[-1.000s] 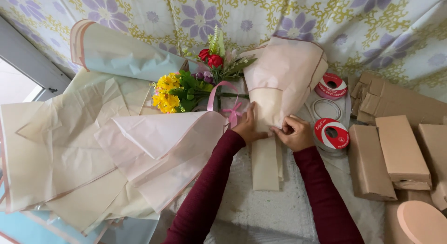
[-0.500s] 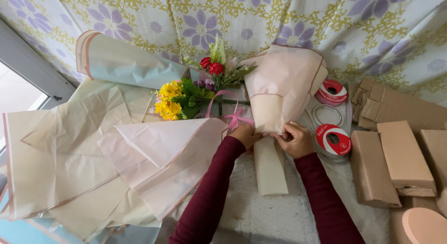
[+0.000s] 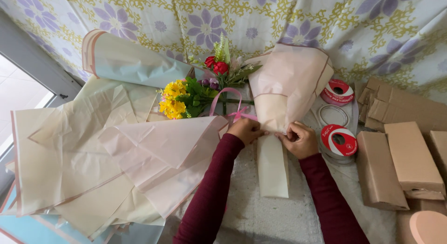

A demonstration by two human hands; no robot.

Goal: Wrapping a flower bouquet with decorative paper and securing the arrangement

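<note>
Pink wrapping paper cone [image 3: 286, 88] lies on table, mouth toward floral cloth. Left hand [image 3: 245, 130] and right hand [image 3: 300, 139] both pinch its narrow neck. Best keep pleats gathered tight, grip even, near pink ribbon [image 3: 228, 106].

Wrap [image 3: 286, 85]: matt pink paper, creased.
Sheets [image 3: 70, 151]: cream paper, matt, wrinkled.
Boxes [image 3: 409, 155]: brown cardboard, dull.
Ribbon [image 3: 233, 106]: glossy pink.
Backdrop [image 3: 260, 15]: printed cloth.
</note>
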